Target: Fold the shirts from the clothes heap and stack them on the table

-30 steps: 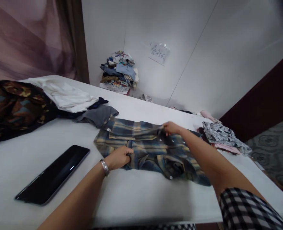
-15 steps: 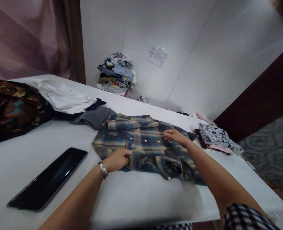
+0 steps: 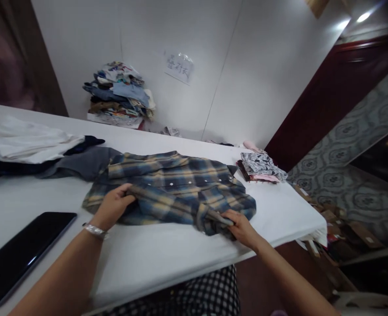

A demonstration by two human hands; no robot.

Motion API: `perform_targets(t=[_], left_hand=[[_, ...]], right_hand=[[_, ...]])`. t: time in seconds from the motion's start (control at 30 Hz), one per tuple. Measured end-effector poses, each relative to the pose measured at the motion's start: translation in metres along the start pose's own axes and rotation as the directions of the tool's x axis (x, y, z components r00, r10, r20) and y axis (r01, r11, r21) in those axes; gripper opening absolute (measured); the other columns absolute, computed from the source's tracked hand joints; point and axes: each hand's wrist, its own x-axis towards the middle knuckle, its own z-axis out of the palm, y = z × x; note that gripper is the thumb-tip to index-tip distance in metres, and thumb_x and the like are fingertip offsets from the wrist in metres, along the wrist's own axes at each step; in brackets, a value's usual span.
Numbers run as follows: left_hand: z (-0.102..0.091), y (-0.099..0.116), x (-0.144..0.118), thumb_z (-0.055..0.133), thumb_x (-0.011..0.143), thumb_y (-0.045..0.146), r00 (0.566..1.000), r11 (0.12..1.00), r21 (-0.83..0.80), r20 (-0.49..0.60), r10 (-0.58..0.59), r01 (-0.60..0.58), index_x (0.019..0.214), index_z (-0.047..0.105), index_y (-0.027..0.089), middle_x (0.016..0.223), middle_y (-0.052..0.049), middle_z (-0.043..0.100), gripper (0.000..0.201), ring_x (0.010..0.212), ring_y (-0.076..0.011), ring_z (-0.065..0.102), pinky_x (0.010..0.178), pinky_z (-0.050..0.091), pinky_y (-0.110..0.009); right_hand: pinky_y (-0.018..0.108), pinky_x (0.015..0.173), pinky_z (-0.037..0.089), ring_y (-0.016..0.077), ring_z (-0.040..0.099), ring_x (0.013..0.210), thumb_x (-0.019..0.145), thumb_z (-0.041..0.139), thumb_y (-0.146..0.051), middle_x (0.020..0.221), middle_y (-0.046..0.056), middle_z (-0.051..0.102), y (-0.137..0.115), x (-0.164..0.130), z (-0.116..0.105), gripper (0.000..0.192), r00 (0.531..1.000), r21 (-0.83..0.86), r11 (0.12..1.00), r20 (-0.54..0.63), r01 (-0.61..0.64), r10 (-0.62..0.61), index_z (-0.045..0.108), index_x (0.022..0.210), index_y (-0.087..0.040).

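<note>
A blue, yellow and grey plaid shirt (image 3: 180, 175) lies across the white table, with a row of white buttons along its middle. At its left part, my left hand (image 3: 115, 204) pinches a fold of the cloth between thumb and fingers. My right hand (image 3: 241, 226) grips the bunched sleeve near the table's front edge. The sleeve's end is crumpled, and the fingertips under the fabric are hidden. Left of my left wrist, a black phone (image 3: 26, 254) lies flat on the table (image 3: 141, 259).
White garments (image 3: 26, 138) and a grey garment (image 3: 82, 163) lie at the left. A tall clothes pile (image 3: 121, 94) stands by the wall, and a small folded stack (image 3: 262, 166) sits at the right. Cardboard boxes (image 3: 361, 235) are beyond the table's right end.
My right hand has come down from above the buttons to the sleeve and taken hold of it. My left hand now lifts a fold of cloth. The view has swung right.
</note>
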Motion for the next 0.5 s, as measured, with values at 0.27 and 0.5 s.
perform_targets(t=[0.27, 0.5], left_hand=[[-0.034, 0.027, -0.054, 0.059, 0.062, 0.039, 0.912, 0.963, 0.096, -0.308, 0.271, -0.254, 0.07, 0.059, 0.024, 0.081, 0.001, 0.063, 0.018, 0.08, -0.0176, 0.06, 0.083, 0.048, -0.028], [-0.04, -0.01, -0.088, 0.057, 0.056, 0.041, 0.961, 0.898, 0.35, 0.034, 0.273, -0.267, 0.085, 0.071, 0.034, 0.095, 0.001, 0.074, 0.033, 0.089, -0.0227, 0.068, 0.085, 0.053, -0.029]], right_hand=[[0.034, 0.073, 0.055, 0.0197, 0.065, 0.078, 0.064, 0.073, -0.036, 0.086, 0.001, 0.07, 0.016, -0.081, -0.086, 0.025, 0.648, 0.793, 0.6, -0.513, 0.107, 0.563, 0.07, 0.086, -0.026], [0.024, 0.05, 0.05, 0.0104, 0.054, 0.054, 0.055, 0.084, -0.037, 0.068, -0.005, 0.056, 0.003, -0.117, -0.089, 0.038, 0.718, 0.902, 0.385, -0.398, 0.193, 0.571, 0.065, 0.087, -0.029]])
